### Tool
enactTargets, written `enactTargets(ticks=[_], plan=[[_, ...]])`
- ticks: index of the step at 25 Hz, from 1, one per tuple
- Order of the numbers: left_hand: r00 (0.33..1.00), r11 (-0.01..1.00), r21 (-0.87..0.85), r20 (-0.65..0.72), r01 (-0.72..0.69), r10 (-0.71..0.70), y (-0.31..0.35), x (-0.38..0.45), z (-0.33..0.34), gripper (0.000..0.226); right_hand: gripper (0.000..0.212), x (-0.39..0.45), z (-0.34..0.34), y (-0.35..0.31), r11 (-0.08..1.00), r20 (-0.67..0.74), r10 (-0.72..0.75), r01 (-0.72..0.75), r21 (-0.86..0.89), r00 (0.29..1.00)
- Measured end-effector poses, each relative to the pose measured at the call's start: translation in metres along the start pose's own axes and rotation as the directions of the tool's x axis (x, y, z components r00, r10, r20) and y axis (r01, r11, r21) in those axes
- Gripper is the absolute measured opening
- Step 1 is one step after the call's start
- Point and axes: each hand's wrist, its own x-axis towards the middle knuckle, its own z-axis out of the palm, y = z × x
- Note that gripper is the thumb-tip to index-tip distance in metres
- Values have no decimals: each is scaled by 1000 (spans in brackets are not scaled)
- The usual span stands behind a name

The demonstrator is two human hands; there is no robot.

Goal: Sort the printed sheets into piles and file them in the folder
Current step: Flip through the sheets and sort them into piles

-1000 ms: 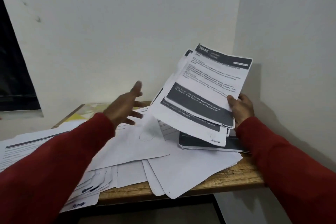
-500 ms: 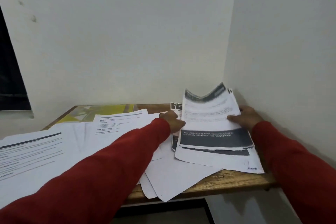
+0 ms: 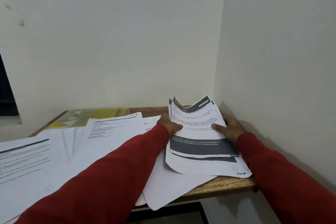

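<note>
Lying at the right end of the wooden table (image 3: pixel 227 185), close to the wall corner, a stack of printed sheets (image 3: pixel 198 143) is held from both sides. Its left edge is gripped by the left hand (image 3: pixel 169 123), with the thumb curled onto the top page. Its right edge is gripped by the right hand (image 3: pixel 229 127), thumb on top too. The far end of the stack is bent upward. More loose sheets (image 3: pixel 60 147) are spread over the rest of the table. A yellow folder (image 3: pixel 94 116) is seen at the back, partly covered by paper. Red sleeves (image 3: pixel 116 172) are worn on both arms.
</note>
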Motion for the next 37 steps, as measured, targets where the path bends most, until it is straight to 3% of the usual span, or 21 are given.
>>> enactTargets(ticks=[3,5,7,10,13,15,18,22,29,33,37], plan=[[970,939,-246,-55,-242,235,14,-19,-10,54,62,-5,-2,-12,960,-99,29,0,280,995],[916,859,-327,-63,-395,397,32,-32,-29,48,67,-12,-5,-36,867,-53,-34,55,495,998],[857,790,-347,-98,-506,506,52,-42,-50,38,57,-20,-6,-73,834,-59,-183,187,519,981],[750,723,-210,-265,-658,606,66,-49,-86,30,49,-30,3,-136,805,-168,-333,373,462,928],[666,670,-148,-387,-728,638,74,-63,-119,32,44,-38,20,-179,763,-192,-435,473,440,880],[648,658,-139,-406,-740,644,73,-72,-130,34,42,-43,31,-188,747,-195,-457,493,446,868],[699,726,-78,-359,-683,619,41,-79,-138,35,41,-53,52,-171,776,-115,-414,416,475,903],[811,821,-25,-169,-571,560,-8,-77,-125,26,39,-59,72,-121,837,-37,-343,323,442,939],[909,831,-370,-168,-416,380,0,-68,-149,18,38,-45,78,-147,814,17,-386,332,477,922],[941,831,-445,-105,-333,321,-12,-68,-179,40,34,-37,94,-164,787,93,-426,318,528,900],[977,857,-480,6,-186,215,-44,-67,-185,58,30,-31,118,-161,759,176,-380,197,620,908]])
